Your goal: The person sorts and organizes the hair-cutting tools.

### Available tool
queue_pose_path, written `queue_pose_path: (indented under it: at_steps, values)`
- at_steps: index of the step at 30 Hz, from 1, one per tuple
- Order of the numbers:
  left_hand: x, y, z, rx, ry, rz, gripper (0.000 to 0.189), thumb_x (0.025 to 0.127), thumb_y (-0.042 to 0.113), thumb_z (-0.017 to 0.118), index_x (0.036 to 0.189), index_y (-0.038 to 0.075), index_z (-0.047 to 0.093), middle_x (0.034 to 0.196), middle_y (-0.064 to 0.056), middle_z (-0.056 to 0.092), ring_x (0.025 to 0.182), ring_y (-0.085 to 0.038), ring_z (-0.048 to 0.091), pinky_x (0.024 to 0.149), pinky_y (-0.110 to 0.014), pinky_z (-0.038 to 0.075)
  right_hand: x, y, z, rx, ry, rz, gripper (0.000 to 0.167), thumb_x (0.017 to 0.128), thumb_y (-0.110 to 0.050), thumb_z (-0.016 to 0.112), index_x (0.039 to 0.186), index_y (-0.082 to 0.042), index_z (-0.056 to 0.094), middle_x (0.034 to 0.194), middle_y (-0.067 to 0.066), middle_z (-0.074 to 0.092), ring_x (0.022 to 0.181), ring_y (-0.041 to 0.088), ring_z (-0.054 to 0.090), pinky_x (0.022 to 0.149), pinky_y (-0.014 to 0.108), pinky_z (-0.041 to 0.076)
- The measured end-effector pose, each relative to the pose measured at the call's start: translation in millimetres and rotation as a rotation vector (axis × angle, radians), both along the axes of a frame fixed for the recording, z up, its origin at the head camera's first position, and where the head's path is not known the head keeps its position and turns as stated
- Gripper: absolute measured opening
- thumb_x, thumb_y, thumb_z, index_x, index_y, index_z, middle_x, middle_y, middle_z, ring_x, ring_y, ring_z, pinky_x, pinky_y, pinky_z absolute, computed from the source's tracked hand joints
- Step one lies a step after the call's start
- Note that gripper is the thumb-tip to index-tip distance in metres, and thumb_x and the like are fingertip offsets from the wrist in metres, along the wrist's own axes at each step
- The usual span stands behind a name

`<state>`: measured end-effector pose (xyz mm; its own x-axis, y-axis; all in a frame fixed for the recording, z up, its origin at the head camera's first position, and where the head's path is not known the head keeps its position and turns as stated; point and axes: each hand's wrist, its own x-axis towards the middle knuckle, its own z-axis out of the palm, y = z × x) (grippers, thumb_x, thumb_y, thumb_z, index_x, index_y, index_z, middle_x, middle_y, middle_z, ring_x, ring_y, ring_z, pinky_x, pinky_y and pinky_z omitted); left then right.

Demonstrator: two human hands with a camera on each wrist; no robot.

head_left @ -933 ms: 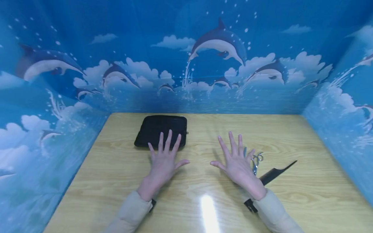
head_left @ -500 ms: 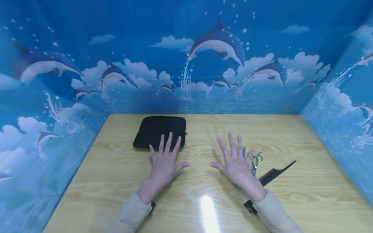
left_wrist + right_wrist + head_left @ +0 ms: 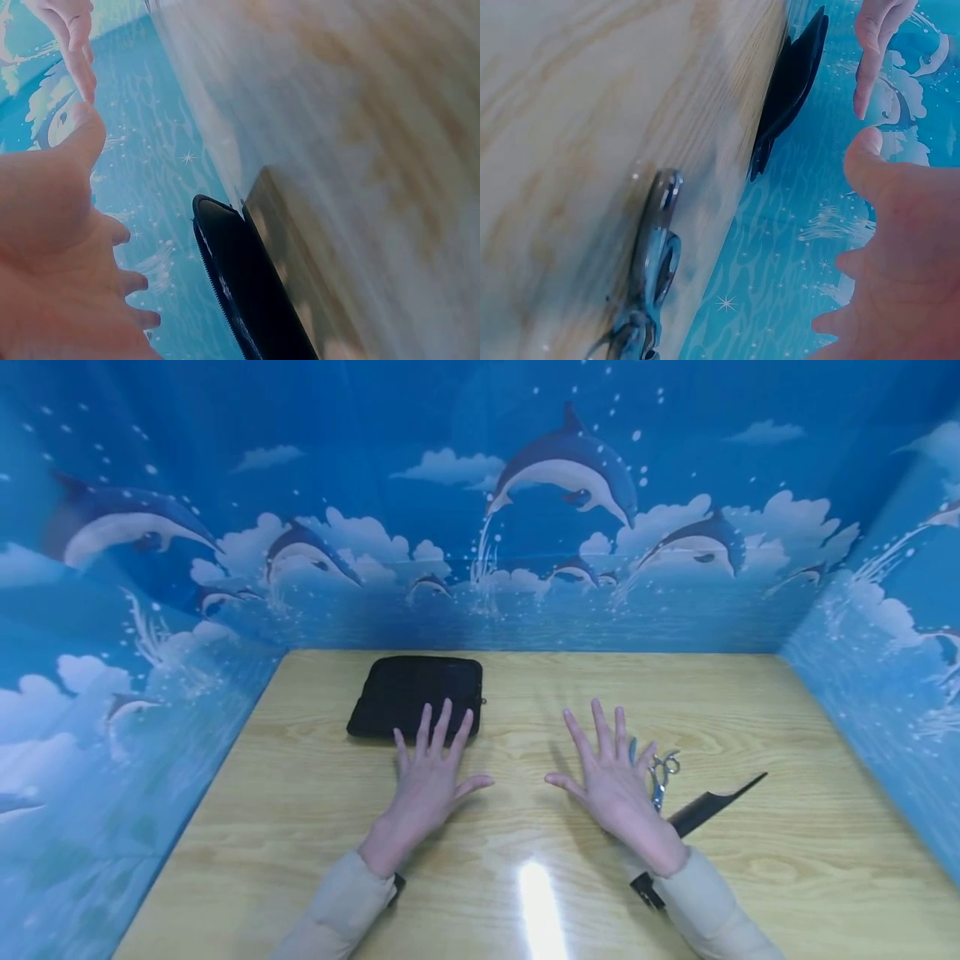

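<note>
My left hand is held flat with its fingers spread and nothing in it. In the head view its fingertips overlap the near edge of a black zippered pouch; the left wrist view shows the hand raised above the table, apart from the pouch. Spread and holding nothing, my right hand hovers to the right. A pair of silver scissors lies beside its little finger, partly hidden by the hand. The black comb with a pointed tail is partly covered by the right wrist.
The light wood-grain table is bordered at the back and both sides by a blue dolphin-print curtain. A bright light reflection shows at the table's front middle. A dark wrist strap shows at the right sleeve.
My left hand has shifted slightly to the right over the pouch's near edge. The right hand stays nearly still, and the pouch, scissors and comb have not moved on the table.
</note>
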<state>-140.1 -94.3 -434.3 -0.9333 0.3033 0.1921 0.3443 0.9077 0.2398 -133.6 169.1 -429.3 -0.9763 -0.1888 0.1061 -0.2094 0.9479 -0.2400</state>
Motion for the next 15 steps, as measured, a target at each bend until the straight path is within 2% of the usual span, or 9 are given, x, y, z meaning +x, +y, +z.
queue_pose_path:
  at_steps: [3, 5, 6, 8, 9, 10, 12, 13, 15]
  values:
    - [-0.6, 0.4, -1.4, 0.001, 0.025, -0.015, 0.089, 0.091, 0.059, 0.065, 0.161, 0.017, 0.029, 0.168, -0.016, 0.010, 0.154, -0.044, 0.005, 0.111, -0.079, 0.009, -0.9, 1, 0.0, -0.010, 0.003, 0.012, 0.091, 0.094, -0.057, 0.063, 0.163, -0.025, 0.016, 0.168, 0.021, 0.002, 0.151, 0.050, -0.003, 0.104, 0.085, 0.004]
    - [-2.0, 0.4, -0.8, 0.020, 0.062, -0.022, 0.078, 0.092, 0.055, 0.066, 0.155, 0.014, 0.042, 0.165, -0.017, 0.025, 0.152, -0.043, 0.016, 0.112, -0.076, 0.017, -1.5, 1, 0.4, -0.037, 0.021, 0.036, 0.087, 0.095, -0.054, 0.064, 0.162, -0.021, 0.022, 0.165, 0.024, 0.017, 0.149, 0.053, 0.013, 0.105, 0.083, 0.013]
    - [-3.0, 0.0, 0.1, 0.039, 0.091, -0.031, 0.071, 0.093, 0.051, 0.068, 0.149, 0.013, 0.050, 0.160, -0.017, 0.035, 0.150, -0.042, 0.024, 0.112, -0.074, 0.023, -2.0, 2, 0.4, -0.054, 0.035, 0.053, 0.083, 0.095, -0.052, 0.064, 0.161, -0.018, 0.027, 0.162, 0.025, 0.026, 0.145, 0.053, 0.026, 0.105, 0.081, 0.023]
    - [-5.6, -1.1, 3.4, 0.076, 0.149, -0.045, 0.053, 0.094, 0.042, 0.070, 0.137, 0.011, 0.063, 0.146, -0.015, 0.055, 0.139, -0.038, 0.045, 0.109, -0.064, 0.038, -3.2, 2, 1.2, -0.109, 0.044, 0.079, 0.074, 0.096, -0.047, 0.066, 0.155, -0.012, 0.039, 0.149, 0.025, 0.048, 0.117, 0.048, 0.059, 0.091, 0.067, 0.050]
    - [-7.1, -2.1, 5.4, 0.098, 0.173, -0.052, 0.045, 0.094, 0.038, 0.072, 0.129, 0.011, 0.068, 0.136, -0.014, 0.063, 0.129, -0.035, 0.055, 0.104, -0.059, 0.045, -4.0, 2, 1.8, -0.141, 0.040, 0.089, 0.069, 0.096, -0.045, 0.067, 0.151, -0.010, 0.046, 0.141, 0.024, 0.056, 0.098, 0.043, 0.067, 0.080, 0.057, 0.057]
    - [-8.1, -3.3, 8.0, 0.119, 0.191, -0.056, 0.037, 0.094, 0.033, 0.073, 0.123, 0.011, 0.071, 0.125, -0.011, 0.069, 0.116, -0.032, 0.064, 0.097, -0.052, 0.052, -5.1, 1, 2.3, -0.163, 0.040, 0.095, 0.063, 0.096, -0.042, 0.068, 0.146, -0.008, 0.053, 0.132, 0.021, 0.064, 0.084, 0.037, 0.069, 0.069, 0.047, 0.058]
    - [-9.9, -6.1, 14.1, 0.150, 0.205, -0.052, 0.025, 0.094, 0.026, 0.074, 0.115, 0.012, 0.074, 0.109, -0.006, 0.074, 0.093, -0.024, 0.071, 0.079, -0.041, 0.059, -7.6, 0, 3.5, -0.209, 0.024, 0.094, 0.050, 0.096, -0.038, 0.069, 0.134, -0.007, 0.063, 0.115, 0.015, 0.073, 0.065, 0.025, 0.067, 0.053, 0.034, 0.053]
    - [-10.8, -7.8, 17.1, 0.165, 0.199, -0.039, 0.021, 0.095, 0.024, 0.074, 0.113, 0.013, 0.075, 0.103, -0.004, 0.075, 0.084, -0.020, 0.071, 0.071, -0.037, 0.058, -8.9, 0, 4.5, -0.231, 0.011, 0.088, 0.043, 0.096, -0.036, 0.070, 0.129, -0.008, 0.067, 0.109, 0.012, 0.075, 0.060, 0.021, 0.065, 0.050, 0.031, 0.051]
    - [-12.3, -11.8, 21.8, 0.192, 0.178, -0.010, 0.017, 0.095, 0.023, 0.073, 0.110, 0.015, 0.076, 0.095, 0.000, 0.075, 0.071, -0.015, 0.068, 0.059, -0.032, 0.055, -11.5, -2, 6.5, -0.260, 0.005, 0.083, 0.033, 0.096, -0.034, 0.070, 0.119, -0.009, 0.072, 0.100, 0.006, 0.076, 0.068, 0.016, 0.069, 0.057, 0.028, 0.054]
